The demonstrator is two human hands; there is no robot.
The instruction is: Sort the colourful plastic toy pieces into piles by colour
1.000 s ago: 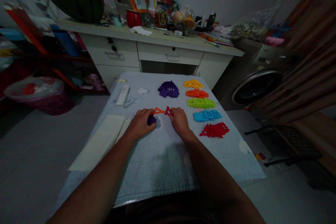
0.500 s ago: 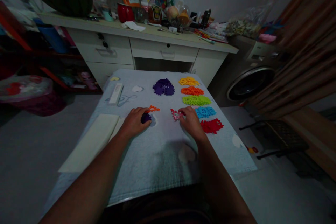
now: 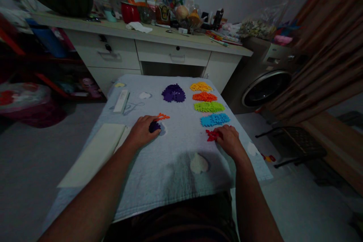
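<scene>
My left hand (image 3: 141, 131) rests on the cloth-covered table, its thumb and fingers curled round a dark purple toothed piece (image 3: 154, 126). An orange toothed piece (image 3: 163, 116) sticks out by its fingertips. On the right, my right hand (image 3: 230, 140) lies over the red toothed pieces (image 3: 211, 135) with its fingers closed on them; it hides most of the red ones. Above it lie piles of blue pieces (image 3: 214, 119), green pieces (image 3: 209, 106), orange-red pieces (image 3: 204, 96) and yellow pieces (image 3: 200, 86). A purple pile (image 3: 173, 93) sits at the far middle.
A long white box (image 3: 121, 101) and a pale flat board (image 3: 95, 155) lie on the table's left side. Behind stands a cluttered white desk (image 3: 176, 51), with a washing machine (image 3: 263, 72) to its right. A stool (image 3: 300, 141) stands right of the table.
My right hand has moved right, from the middle to the red pieces. The pinkish-red piece it held there no longer shows in that spot. My left hand keeps its grip on the purple piece.
</scene>
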